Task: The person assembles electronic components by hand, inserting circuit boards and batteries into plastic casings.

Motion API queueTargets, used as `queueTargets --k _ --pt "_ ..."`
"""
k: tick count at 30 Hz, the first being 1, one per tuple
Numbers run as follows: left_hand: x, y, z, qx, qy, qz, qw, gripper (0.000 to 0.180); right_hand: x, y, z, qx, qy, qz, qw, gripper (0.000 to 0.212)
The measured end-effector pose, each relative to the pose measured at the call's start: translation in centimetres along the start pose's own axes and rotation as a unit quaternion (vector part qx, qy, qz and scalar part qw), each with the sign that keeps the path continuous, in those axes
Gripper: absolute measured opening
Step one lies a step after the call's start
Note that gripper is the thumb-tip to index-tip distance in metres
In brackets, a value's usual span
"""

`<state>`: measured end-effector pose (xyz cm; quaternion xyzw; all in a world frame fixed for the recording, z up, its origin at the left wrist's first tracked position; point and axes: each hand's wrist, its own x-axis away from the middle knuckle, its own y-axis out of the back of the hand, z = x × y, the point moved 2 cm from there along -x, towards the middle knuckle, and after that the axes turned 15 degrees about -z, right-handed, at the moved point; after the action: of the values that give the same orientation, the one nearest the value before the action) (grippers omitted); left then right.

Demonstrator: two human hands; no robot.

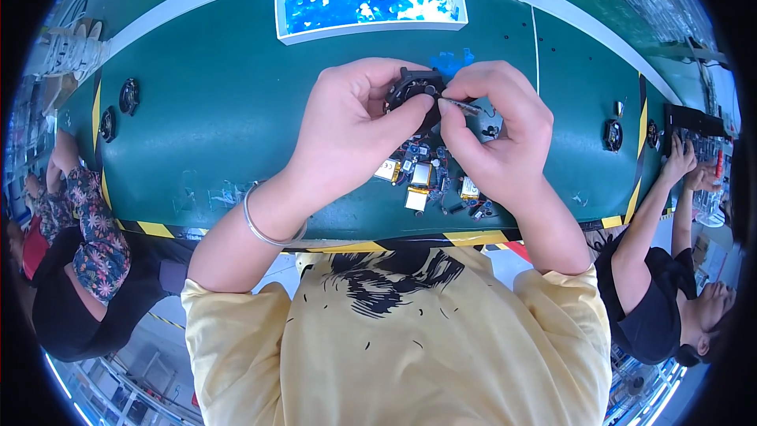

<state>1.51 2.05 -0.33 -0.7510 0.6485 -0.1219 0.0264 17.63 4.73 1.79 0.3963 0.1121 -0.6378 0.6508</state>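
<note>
My left hand (347, 130) is closed around a black round watch case (408, 88), its thumb pressed on the near side. The case is tilted, with dark inner parts showing. At its right edge, my right hand (509, 130) pinches a small flat part (468, 108) between thumb and forefinger; a thin wire seems to hang from it, and its exact kind is unclear. Below both hands lies a loose pile of small electronic parts (430, 164) with several silver battery cells (417, 199). A scrap of blue film (451, 61) lies just behind the hands.
A white box (371, 34) of blue and white film pieces stands at the back. Round black watch parts lie at left (129, 97) and right (613, 135). Yellow-black tape (473, 237) lines the green table's (213, 118) near edge. Co-workers sit at both sides; one's hands (680, 159) are at far right.
</note>
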Motion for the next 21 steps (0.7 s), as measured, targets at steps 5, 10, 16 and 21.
queueTargets --k 5,10,16,21 --pt "0.11 0.0 0.04 0.005 -0.011 -0.002 1.0 0.02 0.04 -0.05 -0.21 0.005 0.009 -0.003 1.0 0.014" --pt "-0.12 0.15 -0.07 0.028 0.009 -0.001 1.0 0.021 0.19 -0.19 -0.33 0.018 0.042 -0.007 0.999 0.016" --pt "-0.43 0.39 0.03 -0.004 -0.009 -0.008 1.0 0.013 0.43 -0.64 0.11 0.04 0.081 -0.014 0.996 0.016" --pt "-0.64 0.58 0.12 -0.021 -0.032 -0.006 0.999 0.004 0.31 -0.93 0.51 -0.002 0.042 -0.012 0.999 0.015"
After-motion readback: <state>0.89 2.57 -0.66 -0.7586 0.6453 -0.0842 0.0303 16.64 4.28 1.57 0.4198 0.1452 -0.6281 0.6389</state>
